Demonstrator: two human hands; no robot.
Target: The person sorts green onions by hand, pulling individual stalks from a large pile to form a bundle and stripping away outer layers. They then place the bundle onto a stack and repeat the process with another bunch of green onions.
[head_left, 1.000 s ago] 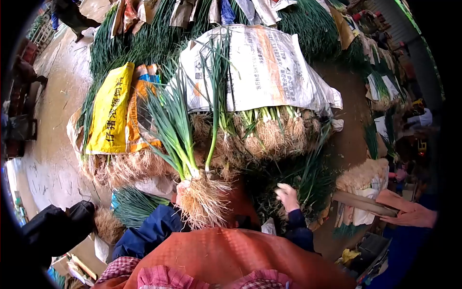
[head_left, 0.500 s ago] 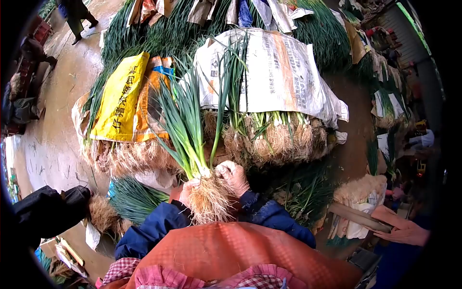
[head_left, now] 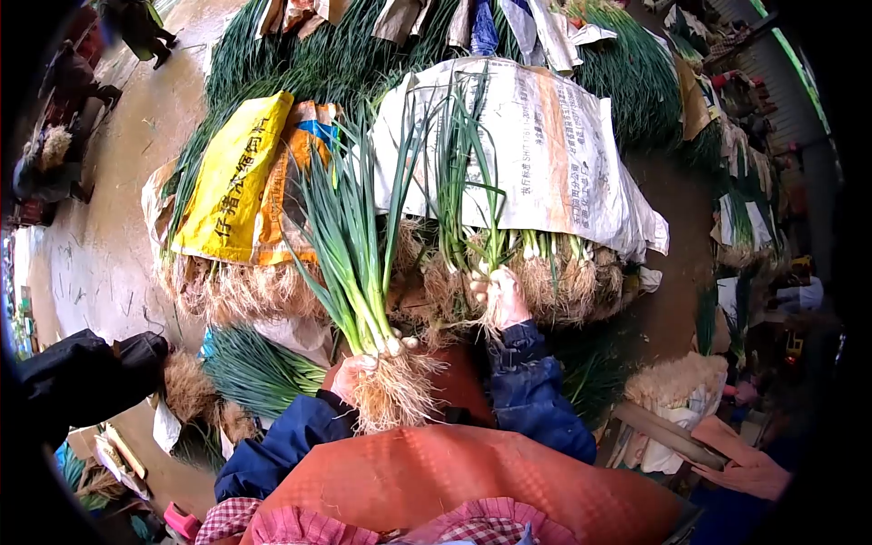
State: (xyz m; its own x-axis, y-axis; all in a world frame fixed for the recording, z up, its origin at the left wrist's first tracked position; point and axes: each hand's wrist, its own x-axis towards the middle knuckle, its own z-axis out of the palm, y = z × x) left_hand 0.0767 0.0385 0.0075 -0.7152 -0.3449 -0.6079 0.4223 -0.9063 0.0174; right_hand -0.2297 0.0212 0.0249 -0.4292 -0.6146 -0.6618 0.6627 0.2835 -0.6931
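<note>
A bunch of green onions (head_left: 359, 282) with long green leaves and pale hanging roots stands upright before my body. My left hand (head_left: 350, 377) is closed around it just above the roots. Farther forward and to the right, my right hand (head_left: 500, 295) is closed on a few thin green onions (head_left: 493, 238) at their white bases. These lie at the front edge of a pile of onions (head_left: 572, 282), whose leaves are under a white printed sack (head_left: 527, 154). My right fingertips are partly hidden by stems and roots.
A yellow sack (head_left: 232, 182) and an orange sack (head_left: 289, 204) cover another onion pile at the left. More onions (head_left: 259, 372) lie left of my left arm. A wooden bar (head_left: 668, 434) is at the lower right. A person (head_left: 141, 32) stands at the upper left.
My right hand has left the held bunch, moved forward and right to the pile, and closed on some onions there. My left hand still holds the bunch, nearly in place.
</note>
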